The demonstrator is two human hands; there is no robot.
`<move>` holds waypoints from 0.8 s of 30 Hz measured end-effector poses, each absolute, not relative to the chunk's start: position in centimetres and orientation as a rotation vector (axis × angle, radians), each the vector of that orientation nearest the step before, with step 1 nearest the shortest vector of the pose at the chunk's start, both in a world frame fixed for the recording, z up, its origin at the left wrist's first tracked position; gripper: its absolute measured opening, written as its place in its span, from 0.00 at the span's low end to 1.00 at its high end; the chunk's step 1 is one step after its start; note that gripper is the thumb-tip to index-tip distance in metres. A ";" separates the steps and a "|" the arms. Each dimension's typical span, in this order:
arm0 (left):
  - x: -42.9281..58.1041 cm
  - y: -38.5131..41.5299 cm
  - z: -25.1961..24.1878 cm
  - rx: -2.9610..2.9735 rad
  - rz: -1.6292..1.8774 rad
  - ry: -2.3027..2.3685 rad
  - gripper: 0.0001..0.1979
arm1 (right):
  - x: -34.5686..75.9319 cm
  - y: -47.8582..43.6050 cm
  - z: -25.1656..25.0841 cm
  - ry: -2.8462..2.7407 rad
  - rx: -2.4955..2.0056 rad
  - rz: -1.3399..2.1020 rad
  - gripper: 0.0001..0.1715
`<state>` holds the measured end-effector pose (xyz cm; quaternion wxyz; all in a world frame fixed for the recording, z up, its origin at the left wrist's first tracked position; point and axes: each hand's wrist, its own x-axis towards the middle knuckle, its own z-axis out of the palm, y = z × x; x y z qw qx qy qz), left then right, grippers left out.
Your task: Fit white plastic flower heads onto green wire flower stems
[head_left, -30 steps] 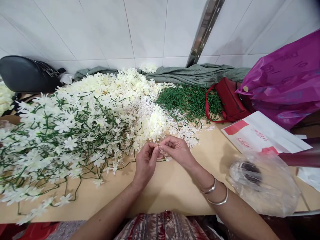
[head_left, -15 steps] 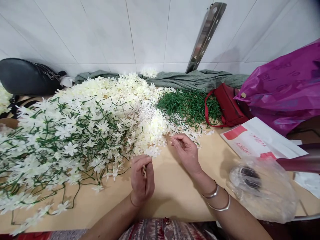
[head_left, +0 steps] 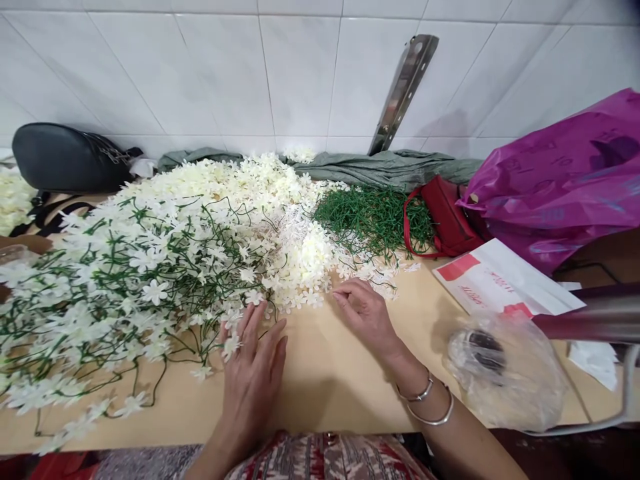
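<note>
My left hand [head_left: 253, 373] lies flat on the tan table [head_left: 340, 380] with fingers spread, its fingertips touching a white flower at the edge of the heap of finished flower stems [head_left: 125, 280]. My right hand [head_left: 365, 313] rests near the loose cream blossoms [head_left: 305, 257], fingers curled and reaching toward a small flower; whether it holds anything is unclear. A pile of bare green stems [head_left: 373, 217] lies behind the right hand.
A black bag [head_left: 65, 160] sits far left by the tiled wall. A red pouch [head_left: 447, 217], a purple plastic bag [head_left: 555, 180], a white and red envelope [head_left: 500, 280] and a clear plastic bag [head_left: 505, 373] crowd the right side. Grey cloth [head_left: 385, 167] lies along the wall.
My hands were pinched together in front of me. They have parted: the left went down-left and opened flat by the finished stems, the right moved up to the loose blossoms.
</note>
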<state>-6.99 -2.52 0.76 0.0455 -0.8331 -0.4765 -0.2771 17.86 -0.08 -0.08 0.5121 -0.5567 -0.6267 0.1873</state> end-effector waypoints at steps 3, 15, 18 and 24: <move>-8.0 -1.1 0.6 -2.582 -0.843 -1.398 0.15 | 17.7 0.0 -0.8 -1.654 -1.357 0.466 0.06; -13.1 1.7 5.0 -2.893 -0.704 -1.442 0.19 | 21.2 2.3 1.4 -1.714 -2.056 0.028 0.12; -13.2 1.7 7.7 -3.025 -0.686 -1.368 0.18 | 21.8 4.6 1.8 -1.650 -2.236 0.034 0.10; -12.9 5.1 11.0 -3.067 -0.867 -1.467 0.18 | 24.6 4.0 2.6 -1.575 -2.135 -0.052 0.08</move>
